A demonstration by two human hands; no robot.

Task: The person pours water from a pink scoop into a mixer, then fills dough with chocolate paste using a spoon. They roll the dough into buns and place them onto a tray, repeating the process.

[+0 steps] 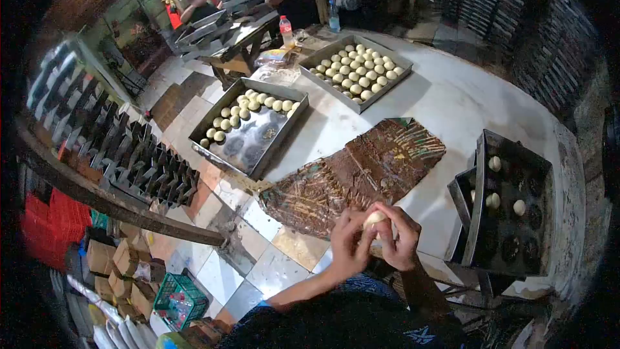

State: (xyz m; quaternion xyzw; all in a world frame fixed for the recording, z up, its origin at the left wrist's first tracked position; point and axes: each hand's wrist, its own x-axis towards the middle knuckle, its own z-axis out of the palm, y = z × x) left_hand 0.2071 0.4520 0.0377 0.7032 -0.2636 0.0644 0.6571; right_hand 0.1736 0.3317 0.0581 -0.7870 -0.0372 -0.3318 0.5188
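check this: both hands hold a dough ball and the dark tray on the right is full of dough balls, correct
Not full. The left hand and right hand do hold a dough ball, but the head view shows only three balls in the dark tray.

— What stands far off on the white round table [452, 103]?
— A grey metal tray [387, 92] full of pale dough balls; left of it, another grey tray [248, 145], half filled.
— Nearer?
— A chocolate-smeared brown sheet [361, 171]; to the right, a dark moulded baking tin [513, 184].
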